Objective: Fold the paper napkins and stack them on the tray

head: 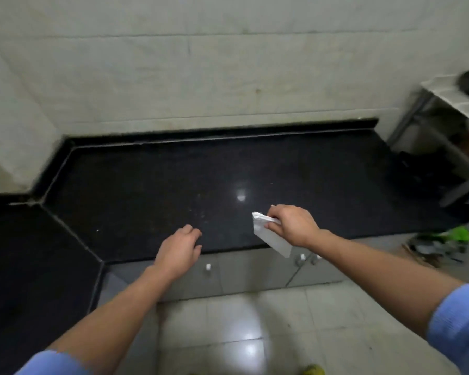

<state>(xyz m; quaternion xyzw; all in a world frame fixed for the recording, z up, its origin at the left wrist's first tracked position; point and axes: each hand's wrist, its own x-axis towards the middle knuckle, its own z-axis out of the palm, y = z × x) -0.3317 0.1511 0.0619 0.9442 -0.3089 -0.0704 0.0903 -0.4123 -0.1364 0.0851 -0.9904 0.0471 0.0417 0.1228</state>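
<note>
My right hand [293,226] grips a white stack of paper napkins [271,236] above the front edge of a black stone counter [173,185]. The stack tilts down toward the floor, its upper end between my fingers and thumb. My left hand [180,247] hovers over the counter's front edge to the left, fingers loosely curled and holding nothing. No tray shows in the head view.
The counter bends toward me on the left [33,266]. Grey cabinet doors with small knobs [208,267] sit under it. A metal-legged table [444,109] stands at the right by the wall. Green and dark clutter [441,242] lies on the tiled floor.
</note>
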